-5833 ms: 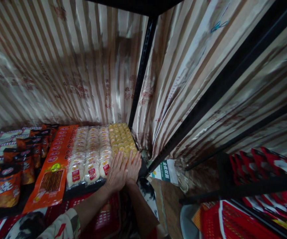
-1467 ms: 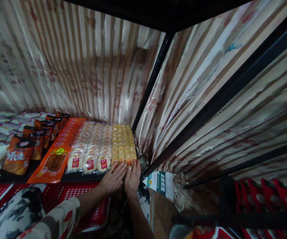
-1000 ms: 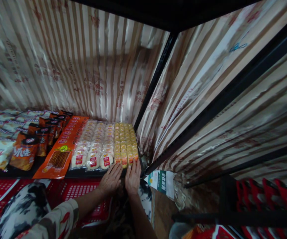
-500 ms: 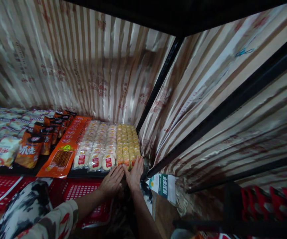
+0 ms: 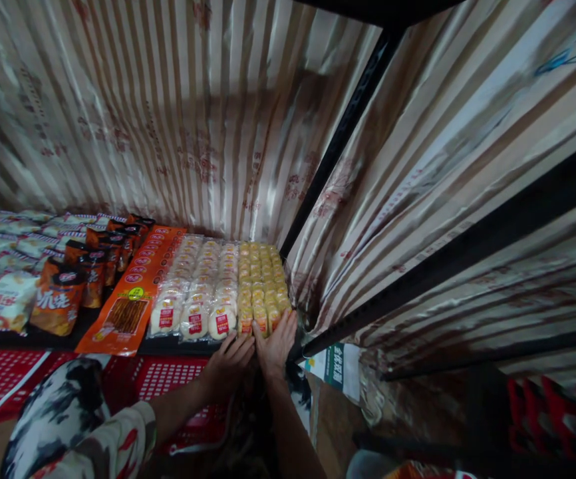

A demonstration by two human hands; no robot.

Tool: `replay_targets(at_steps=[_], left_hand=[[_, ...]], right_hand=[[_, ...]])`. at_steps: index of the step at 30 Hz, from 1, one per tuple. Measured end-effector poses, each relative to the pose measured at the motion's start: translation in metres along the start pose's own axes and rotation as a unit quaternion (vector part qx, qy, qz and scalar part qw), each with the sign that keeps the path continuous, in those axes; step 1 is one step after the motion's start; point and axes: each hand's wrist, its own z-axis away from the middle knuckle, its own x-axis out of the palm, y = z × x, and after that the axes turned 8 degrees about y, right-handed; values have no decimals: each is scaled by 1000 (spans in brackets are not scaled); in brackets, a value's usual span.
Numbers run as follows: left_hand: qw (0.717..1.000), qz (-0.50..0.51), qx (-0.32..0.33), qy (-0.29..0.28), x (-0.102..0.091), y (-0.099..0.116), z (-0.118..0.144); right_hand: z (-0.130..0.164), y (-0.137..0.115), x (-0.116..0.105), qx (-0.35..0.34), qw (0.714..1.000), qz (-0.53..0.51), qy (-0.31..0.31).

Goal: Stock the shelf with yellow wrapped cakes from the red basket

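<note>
Rows of small yellow wrapped cakes (image 5: 263, 279) lie packed at the right end of a black shelf (image 5: 178, 344). My right hand (image 5: 277, 346) rests against their front right corner, fingers stretched out over the nearest packs. Beside it, my left hand (image 5: 231, 359) lies at the shelf's front edge, fingers extended by the front of the yellow row. Left of these cakes stand several columns of white round cakes (image 5: 222, 320) in clear wrappers with red labels. Neither hand has anything lifted.
A flat orange snack packet (image 5: 123, 316), orange-black bags (image 5: 58, 299) and white snack bags (image 5: 8, 299) fill the shelf leftward. Red baskets (image 5: 168, 382) stand below. Black metal posts (image 5: 338, 140) and a striped curtain (image 5: 208, 133) bound the corner. Red packages (image 5: 557, 412) sit at lower right.
The view has shifted slightly. My left hand has drawn back a little from the yellow cakes' front, while my right hand stays against their right corner.
</note>
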Motion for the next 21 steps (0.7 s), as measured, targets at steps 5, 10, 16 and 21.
replay_targets(at_steps=[5, 10, 16, 21], left_hand=[[999, 25, -24, -9, -3, -2, 3], [998, 35, -53, -18, -3, 1, 4], [997, 51, -48, -22, 7, 3, 7], [997, 55, -62, 0, 4, 2, 8]], right_hand=[[1, 1, -3, 41, 999, -19, 23], [10, 2, -3, 65, 997, -29, 10], [14, -3, 1, 59, 998, -25, -10], [13, -4, -1, 76, 997, -26, -1]])
